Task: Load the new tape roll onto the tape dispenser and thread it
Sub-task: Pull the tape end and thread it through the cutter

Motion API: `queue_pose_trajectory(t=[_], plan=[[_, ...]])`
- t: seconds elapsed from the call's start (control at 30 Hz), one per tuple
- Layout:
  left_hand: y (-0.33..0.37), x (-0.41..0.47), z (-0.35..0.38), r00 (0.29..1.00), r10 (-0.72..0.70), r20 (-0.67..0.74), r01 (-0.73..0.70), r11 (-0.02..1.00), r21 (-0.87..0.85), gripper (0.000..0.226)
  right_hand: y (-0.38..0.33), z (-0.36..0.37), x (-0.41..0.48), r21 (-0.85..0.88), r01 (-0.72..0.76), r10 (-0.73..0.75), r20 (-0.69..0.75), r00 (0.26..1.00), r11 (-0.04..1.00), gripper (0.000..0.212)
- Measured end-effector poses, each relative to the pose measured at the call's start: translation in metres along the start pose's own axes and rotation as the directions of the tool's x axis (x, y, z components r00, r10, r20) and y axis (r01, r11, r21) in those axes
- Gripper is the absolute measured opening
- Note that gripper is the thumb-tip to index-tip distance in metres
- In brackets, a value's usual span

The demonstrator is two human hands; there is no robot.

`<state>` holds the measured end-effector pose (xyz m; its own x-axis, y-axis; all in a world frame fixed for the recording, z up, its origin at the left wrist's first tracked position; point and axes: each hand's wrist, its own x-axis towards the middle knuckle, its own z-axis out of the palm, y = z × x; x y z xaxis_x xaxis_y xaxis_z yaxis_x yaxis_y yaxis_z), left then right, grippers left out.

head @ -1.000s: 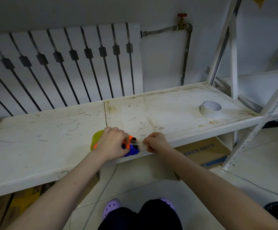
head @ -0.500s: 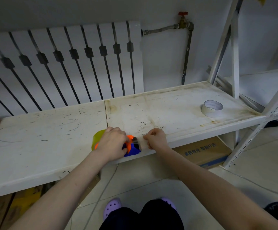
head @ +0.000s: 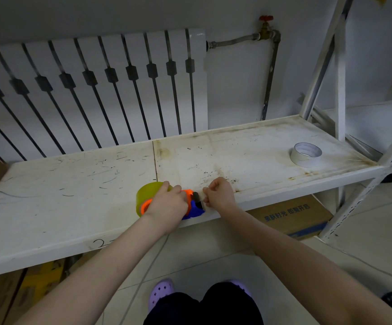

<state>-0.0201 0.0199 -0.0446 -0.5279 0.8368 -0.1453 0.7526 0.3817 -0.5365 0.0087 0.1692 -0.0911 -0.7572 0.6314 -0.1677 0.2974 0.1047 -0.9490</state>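
arms [head: 110,261] bare, no sleeves | dark trousers [head: 202,306] | lilac perforated clogs [head: 161,293]

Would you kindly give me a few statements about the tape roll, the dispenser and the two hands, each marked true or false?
1. The yellow tape roll sits on the orange-and-blue dispenser. True.
2. The left hand rests on the dispenser. True.
3. The right hand grips the white tape roll. False: it is closed in a pinch beside the dispenser's front end; the white roll lies apart, far right on the shelf.
4. The dispenser stands on the floor. False: it is at the shelf's front edge.
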Motion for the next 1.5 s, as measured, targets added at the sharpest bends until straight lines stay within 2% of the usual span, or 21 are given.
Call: queue_pose_trajectory(t=[0.23, 0.37, 0.47, 0.6, 0.87, 0.93, 1.03, 1.1, 1.2, 1.3, 1.37, 1.43, 1.5], plan=[[0.001, 0.001, -0.001, 0.987, -0.125, -0.101, 0.097, 0.964, -0.247, 0.047, 0.01, -0.011, -0.007, -0.008, 0.058, -0.058, -0.002, 0.998, 0.998, 0.018], [0.001, 0.012, -0.013, 0.986, -0.168, -0.003, 0.159, 0.94, -0.301, 0.07, 0.01, -0.013, -0.011, 0.013, 0.073, -0.073, 0.001, 0.997, 0.997, 0.015], [0.003, 0.024, -0.018, 0.981, -0.175, 0.083, 0.192, 0.933, -0.304, 0.063, 0.011, -0.017, -0.015, 0.034, 0.076, -0.077, 0.013, 0.997, 0.997, 0.017], [0.005, 0.031, -0.023, 0.976, -0.192, 0.101, 0.213, 0.933, -0.289, 0.054, 0.01, -0.024, -0.02, 0.035, 0.112, -0.112, 0.004, 0.994, 0.993, 0.019], [0.006, 0.031, -0.025, 0.973, -0.217, 0.082, 0.232, 0.924, -0.303, 0.062, -0.004, -0.034, -0.03, -0.113, 0.257, -0.259, 0.0, 0.966, 0.96, 0.016], [0.006, 0.03, -0.027, 0.971, -0.231, 0.061, 0.238, 0.915, -0.326, 0.063, -0.014, -0.036, -0.032, -0.173, 0.36, -0.365, -0.002, 0.931, 0.917, 0.017], [0.005, 0.032, -0.029, 0.964, -0.262, 0.04, 0.258, 0.897, -0.359, 0.06, -0.028, -0.034, -0.039, -0.326, 0.56, -0.561, 0.102, 0.822, 0.762, 0.011], [0.002, 0.036, -0.026, 0.96, -0.279, 0.03, 0.272, 0.896, -0.351, 0.05, -0.028, -0.031, -0.039, -0.362, 0.599, -0.599, 0.127, 0.791, 0.714, 0.01], [-0.004, 0.042, -0.021, 0.955, -0.295, 0.031, 0.29, 0.907, -0.304, 0.038, -0.017, -0.026, -0.029, -0.274, 0.484, -0.495, 0.031, 0.868, 0.831, 0.012], [-0.001, 0.045, -0.02, 0.964, -0.252, 0.082, 0.265, 0.931, -0.251, 0.033, -0.003, -0.022, -0.02, -0.085, 0.219, -0.222, -0.038, 0.974, 0.972, 0.016], [0.004, 0.045, -0.018, 0.97, -0.239, 0.052, 0.244, 0.948, -0.204, 0.039, 0.006, -0.017, -0.018, -0.033, 0.083, -0.083, -0.015, 0.996, 0.996, 0.022], [0.007, 0.043, -0.016, 0.971, -0.239, -0.029, 0.232, 0.96, -0.158, 0.057, 0.01, -0.014, -0.016, -0.019, 0.027, -0.028, -0.018, 0.999, 0.999, 0.024], [0.009, 0.035, -0.013, 0.969, -0.225, -0.101, 0.211, 0.968, -0.135, 0.052, 0.011, -0.012, -0.015, 0.004, 0.017, -0.017, -0.035, 0.999, 1.0, 0.024]])
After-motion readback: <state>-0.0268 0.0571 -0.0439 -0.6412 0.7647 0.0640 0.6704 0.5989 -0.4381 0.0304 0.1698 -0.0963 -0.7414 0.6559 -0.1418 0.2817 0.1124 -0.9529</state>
